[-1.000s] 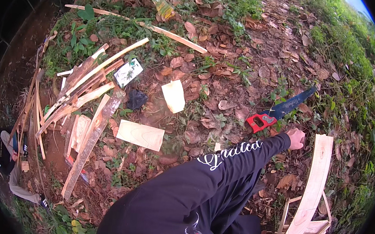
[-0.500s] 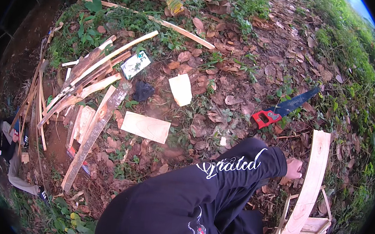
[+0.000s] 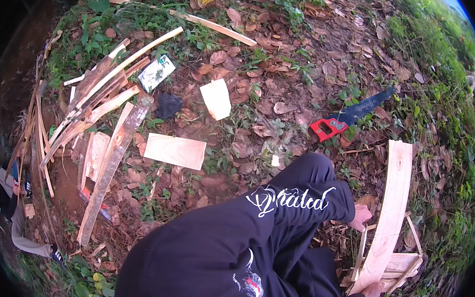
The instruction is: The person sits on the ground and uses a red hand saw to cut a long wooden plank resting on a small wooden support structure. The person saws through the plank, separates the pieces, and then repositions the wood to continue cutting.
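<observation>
Plank: a pale wooden plank (image 3: 389, 210) stands out at lower right, long and narrow, lying across a small wooden frame (image 3: 404, 265), its upper end reaching well past the frame.
Right hand: the right hand (image 3: 372, 291) is on the plank's lower end; its fingers seem to press or grip there, though how tightly cannot be told.
Left hand: the left hand (image 3: 359, 215) is just left of the plank, near the frame's upper left corner; its fingers are curled narrow, and whether they pinch anything is unclear.
Steadying: the long overhang would likely tip or swivel, so firm pressure low down, with the second hand bracing the frame's corner, should serve best.
Fingers' safety: better outside the gap between plank and slats, where they could be pinched.
Saw: a red-handled saw (image 3: 360, 111) lies at upper right, apart from both hands.
Loose boards: a rectangular board (image 3: 175, 151) lies near the centre left, below an off-white board (image 3: 216, 99).
</observation>
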`<state>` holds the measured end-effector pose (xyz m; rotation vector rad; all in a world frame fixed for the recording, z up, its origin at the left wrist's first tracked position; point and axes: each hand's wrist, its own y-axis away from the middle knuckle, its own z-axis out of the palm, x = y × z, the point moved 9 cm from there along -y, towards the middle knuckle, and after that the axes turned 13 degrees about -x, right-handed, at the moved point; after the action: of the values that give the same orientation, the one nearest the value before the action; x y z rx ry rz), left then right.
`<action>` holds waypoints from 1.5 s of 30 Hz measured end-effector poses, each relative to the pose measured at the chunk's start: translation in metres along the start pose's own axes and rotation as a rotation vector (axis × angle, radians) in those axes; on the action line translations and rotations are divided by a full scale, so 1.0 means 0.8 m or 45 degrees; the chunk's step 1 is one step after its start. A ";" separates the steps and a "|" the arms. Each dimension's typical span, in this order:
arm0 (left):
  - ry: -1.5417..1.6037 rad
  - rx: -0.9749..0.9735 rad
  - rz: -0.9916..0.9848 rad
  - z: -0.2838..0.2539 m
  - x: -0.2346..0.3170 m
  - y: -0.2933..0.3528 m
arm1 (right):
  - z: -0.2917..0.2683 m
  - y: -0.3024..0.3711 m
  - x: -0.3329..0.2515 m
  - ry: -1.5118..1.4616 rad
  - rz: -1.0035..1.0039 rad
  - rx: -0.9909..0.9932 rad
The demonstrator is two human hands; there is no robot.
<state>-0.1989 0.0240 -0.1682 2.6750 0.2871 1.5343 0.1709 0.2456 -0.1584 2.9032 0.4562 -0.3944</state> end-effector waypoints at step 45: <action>0.359 0.684 -0.136 -0.273 -0.059 -0.016 | -0.020 -0.046 -0.050 -0.112 0.283 0.104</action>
<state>-0.4116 0.0161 -0.0994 2.7181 0.9645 2.0385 0.1262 0.2728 -0.1369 2.9570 0.1042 -0.5137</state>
